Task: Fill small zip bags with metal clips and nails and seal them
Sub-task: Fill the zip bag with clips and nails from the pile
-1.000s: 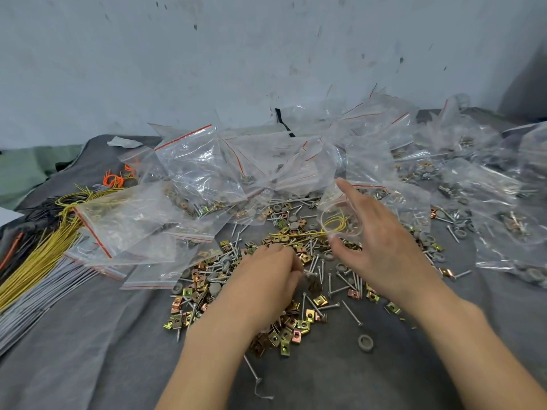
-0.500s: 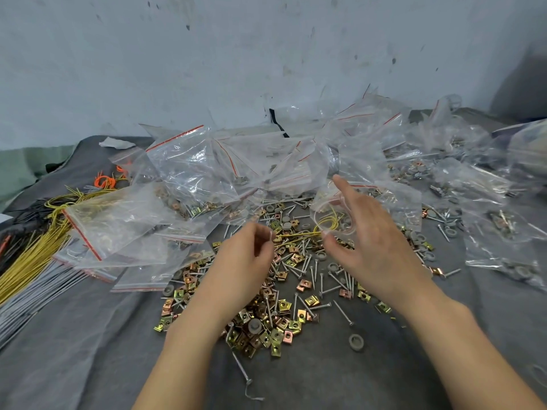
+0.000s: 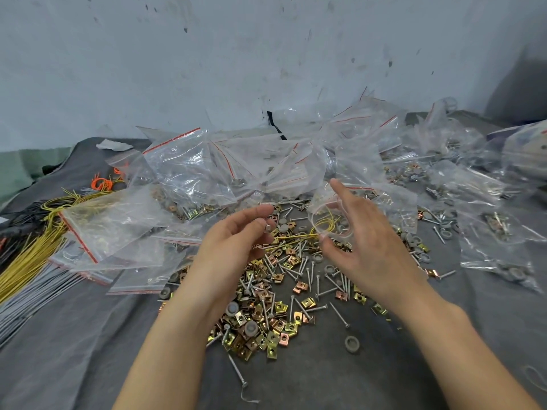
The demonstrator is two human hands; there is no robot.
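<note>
**Head view.** The left hand point(image 3: 236, 241) is raised over the pile, fingers curled, with thumb and fingertips pinching a small grey metal piece point(image 3: 268, 228). It is too small to tell whether it is a nail or a washer. The right hand point(image 3: 370, 250) is just beside it and holds a clear bag point(image 3: 327, 213). The forefinger and thumb are spread wide, so the bag's mouth gapes toward the left hand. A yellow wire loop point(image 3: 324, 224) shows through the plastic, but I cannot tell whether it is in the bag or behind it.

Under both hands, on the grey-clothed table point(image 3: 74, 350), lies a loose pile point(image 3: 266, 294) of brass and copper-coloured clips mixed with nails. Grey washers are scattered among them, and one washer point(image 3: 352, 344) lies apart near the right forearm. A single nail point(image 3: 236, 369) lies nearer still.

Behind the pile, a heap of filled bags point(image 3: 207, 173) with red zip strips leans against the wall point(image 3: 266, 54). Clips and nails have settled in their bottoms. More bags point(image 3: 497, 229) spread out to the right, each with a small cluster of hardware inside. At the left, flat bags point(image 3: 112, 226) lie stacked, and the top one looks empty.

Further left are yellow wires point(image 3: 29, 255), grey wires point(image 3: 26, 294) and orange ties point(image 3: 102, 183).
</note>
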